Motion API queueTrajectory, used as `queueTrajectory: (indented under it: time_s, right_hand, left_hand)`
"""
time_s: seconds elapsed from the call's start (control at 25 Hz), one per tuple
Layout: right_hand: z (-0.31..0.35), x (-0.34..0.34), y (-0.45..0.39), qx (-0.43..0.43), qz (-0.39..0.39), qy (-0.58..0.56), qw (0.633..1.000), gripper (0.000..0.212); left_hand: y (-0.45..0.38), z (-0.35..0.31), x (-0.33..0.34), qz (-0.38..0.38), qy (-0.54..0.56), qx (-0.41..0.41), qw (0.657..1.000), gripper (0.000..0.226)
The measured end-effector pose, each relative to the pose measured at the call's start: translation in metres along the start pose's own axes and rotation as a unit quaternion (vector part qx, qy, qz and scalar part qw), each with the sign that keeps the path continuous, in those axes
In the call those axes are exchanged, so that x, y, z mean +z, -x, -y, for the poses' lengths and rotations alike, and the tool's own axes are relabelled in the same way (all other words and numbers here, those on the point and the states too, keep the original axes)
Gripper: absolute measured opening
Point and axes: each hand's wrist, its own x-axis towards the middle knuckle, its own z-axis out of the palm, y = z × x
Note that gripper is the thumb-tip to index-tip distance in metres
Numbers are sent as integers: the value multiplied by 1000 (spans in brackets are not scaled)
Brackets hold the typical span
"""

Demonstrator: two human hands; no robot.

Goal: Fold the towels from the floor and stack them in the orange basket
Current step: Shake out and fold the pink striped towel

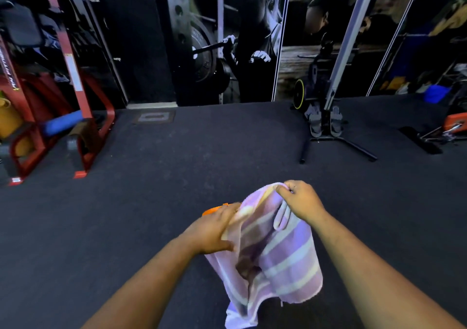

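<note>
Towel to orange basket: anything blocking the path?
Nothing visible in the way. Both hands hold the striped towel in the air: the right hand pinches its top edge, the left hand grips its side. Only a sliver of the orange basket shows, just behind the left hand; the towel hides the rest.

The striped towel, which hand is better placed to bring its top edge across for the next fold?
Probably the right hand: it pinches the striped towel's top corner, while the left hand grips lower.
</note>
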Motion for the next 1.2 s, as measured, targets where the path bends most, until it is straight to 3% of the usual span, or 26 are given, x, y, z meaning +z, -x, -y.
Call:
queueTrajectory:
  time_s: [0.08,0.16,0.24,0.32,0.4,0.48,0.56,0.64,0.72,0.8,0.84,0.92,0.96,1.0,1.08,1.12,1.2]
  right_hand:
    - [-6,1,3,13,22,-10,1000,40]
    - [-9,2,6,18,29,-16,999,43]
    - [-7,3,9,9,25,-22,999,47]
    - [4,6,13,-13,20,-48,999,47]
    - [18,10,19,-71,66,-99,990,42]
    - [31,17,29,-146,172,-160,961,25]
    - [37,16,36,-173,257,-208,928,7]
    - [30,8,34,-147,261,-230,926,32]
    - [8,4,31,-112,230,-153,955,42]
    - [-20,5,31,-105,262,50,958,18]
    - [-35,9,35,-73,290,133,945,18]
    - [-61,14,46,-15,285,139,948,36]
    - [-67,13,52,10,248,50,967,37]
    - [-68,12,57,40,193,-96,976,32]
    - [-56,10,58,96,64,-357,927,17]
    - [-45,9,55,107,34,-413,904,13]
    - [-19,12,52,109,57,-417,901,7]
  left_hand:
    - [-2,2,2,-119,94,13,988,49]
    - [-5,-1,-3,-252,312,-49,915,12]
    - [-10,-13,-9,-281,453,-121,837,26]
    - [-10,-26,-9,-252,514,-137,808,34]
    - [-11,-39,-3,-219,518,-95,821,48]
    - [-13,-47,6,-150,481,-25,863,52]
    - [-14,-54,6,-95,461,24,882,31]
    - [-18,-50,0,-158,439,-28,884,19]
    - [-22,-30,-5,-247,441,-138,852,27]
    - [-21,-5,-14,-314,511,-203,774,22]
    - [-18,8,-19,-343,528,-208,749,19]
    - [-12,34,-24,-371,527,-228,730,19]
    - [-9,41,-25,-372,535,-240,720,22]
    - [-10,48,-21,-345,551,-258,715,25]
    - [-11,47,-12,-227,564,-271,746,34]
    - [-13,42,-10,-165,536,-269,783,41]
    - [-16,21,-8,-130,444,-261,847,47]
